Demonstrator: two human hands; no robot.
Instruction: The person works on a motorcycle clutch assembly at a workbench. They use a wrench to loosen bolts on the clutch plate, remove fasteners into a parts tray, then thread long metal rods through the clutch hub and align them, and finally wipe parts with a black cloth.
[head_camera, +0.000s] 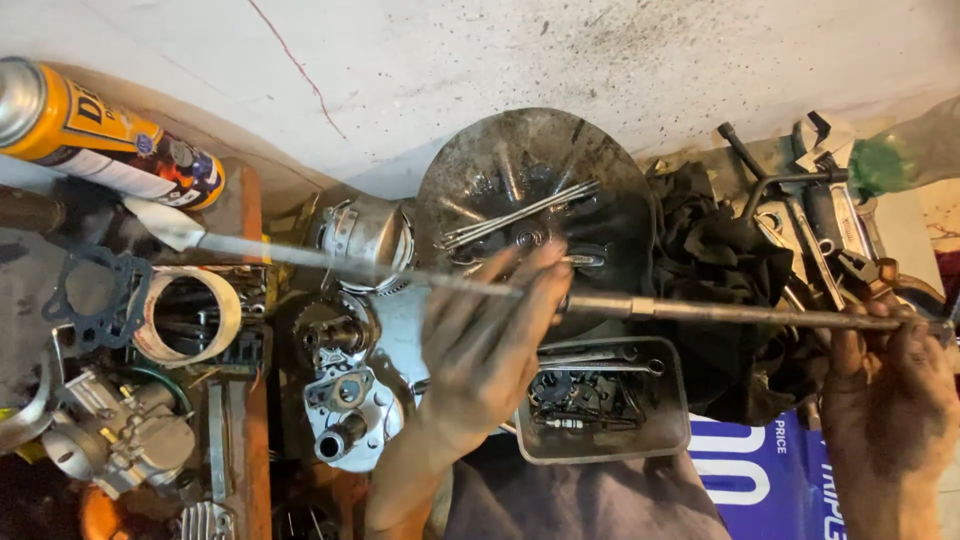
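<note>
**Clerk:** Item one: long metal rod (600, 300) with a flat pale blade tip, lying across the bench from 9 o'clock to 3 o'clock. Who holds it?

**Fitter:** Both hands. Right hand (885, 395) at 3 o'clock, fingers closed tight around the rod's end. Left hand (490, 345) near centre, fingers mostly extended and close together, fingertips resting on the shaft; whether the thumb pinches from below I cannot tell.

**Clerk:** Surroundings?

**Fitter:** Round grimy metal dish (535, 205) at 12 o'clock behind the rod, thin steel pins lying in it. Rectangular parts tray (603, 400) at 6 o'clock under the left fingers, small springs and screws inside. Black rag (720, 280) at 2 o'clock; wrenches (810, 215) beyond it. Roll of tape (188, 315) and black gasket (95, 290) at 9 o'clock, orange spray can (100, 135) at 10 o'clock, carburettor (125, 435) at 8 o'clock.

**Clerk:** Handling note?

**Fitter:** My judgement: the closed right fist should carry the weight and steer, with the left fingertips only guiding. Rod best kept level and clear of the dish rim, so the blade end does not sweep the tape roll.
</note>
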